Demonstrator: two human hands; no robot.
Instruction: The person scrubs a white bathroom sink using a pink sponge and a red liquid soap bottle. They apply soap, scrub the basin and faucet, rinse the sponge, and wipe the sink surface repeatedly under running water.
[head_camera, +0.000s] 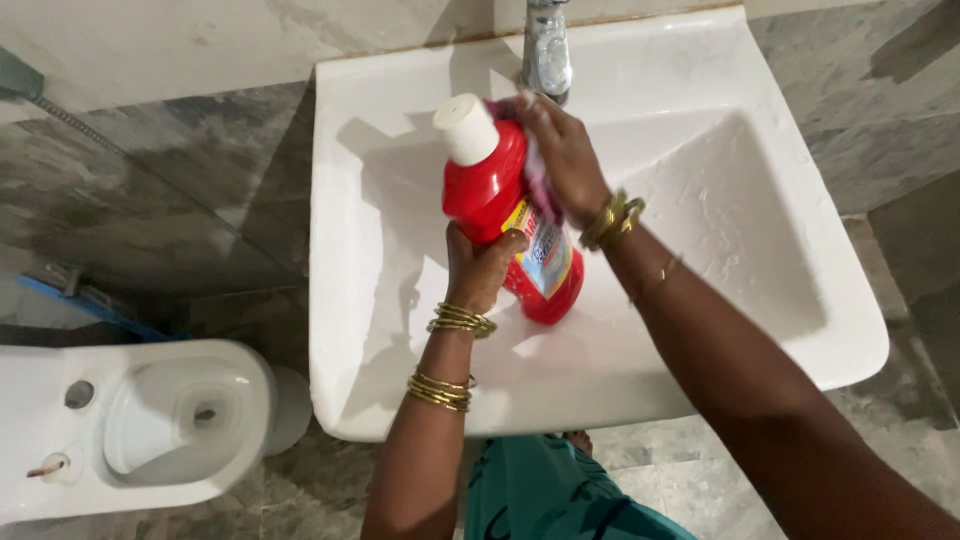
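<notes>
A red plastic bottle (492, 190) with a white cap and a coloured label is held tilted over the white washbasin (700, 340). My left hand (478, 268) grips the bottle's middle from below. My right hand (562, 152) presses a pink cloth (538, 172) against the bottle's upper side, near the neck. Both wrists carry gold bangles. The bottle's base hangs just above the basin's bowl.
A chrome tap (546, 48) stands at the basin's back rim, right behind my right hand. A white toilet bowl (150, 420) sits at the lower left. Grey marbled tiles cover floor and wall; a hose (70, 120) runs at the upper left.
</notes>
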